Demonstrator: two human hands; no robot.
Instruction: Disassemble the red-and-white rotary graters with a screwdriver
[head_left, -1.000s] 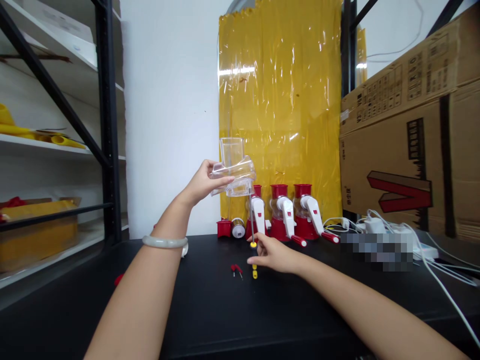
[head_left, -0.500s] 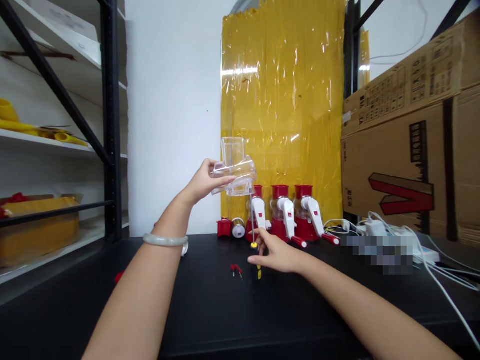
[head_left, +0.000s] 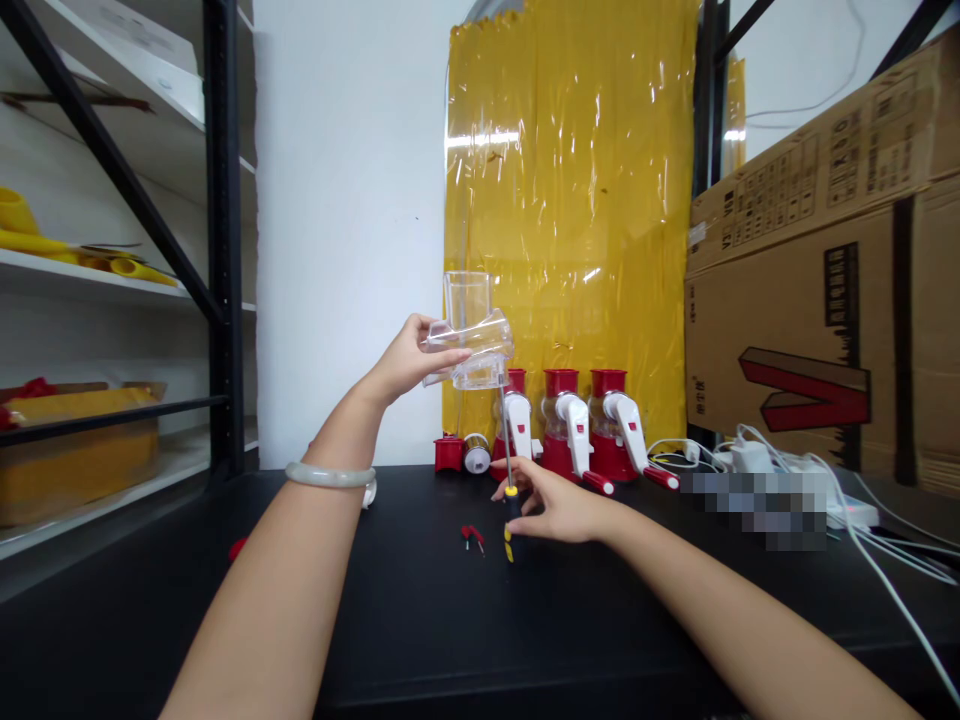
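Observation:
My left hand (head_left: 412, 358) grips a clear plastic grater housing (head_left: 474, 335) and holds it up above the table, its square chute pointing upward. Below it, my right hand (head_left: 551, 503) has its fingers around the black and yellow handle of a screwdriver (head_left: 511, 500). The long shaft stands nearly upright, its tip at the underside of the housing; whether it sits in a screw is too small to tell. On the table under my hands lie small red parts (head_left: 472, 537) with what look like screws.
Several red and white rotary graters (head_left: 562, 425) stand at the back of the black table (head_left: 420, 630). Beside them are a red part (head_left: 448, 453) and a drum (head_left: 476, 455). White cables (head_left: 750, 455) and a large cardboard box (head_left: 795, 290) occupy the right; shelves (head_left: 90, 280) stand left.
The screwdriver's handle has swung slightly to the left, and my right thumb now lies against it. My left hand and the clear housing have stayed almost in place.

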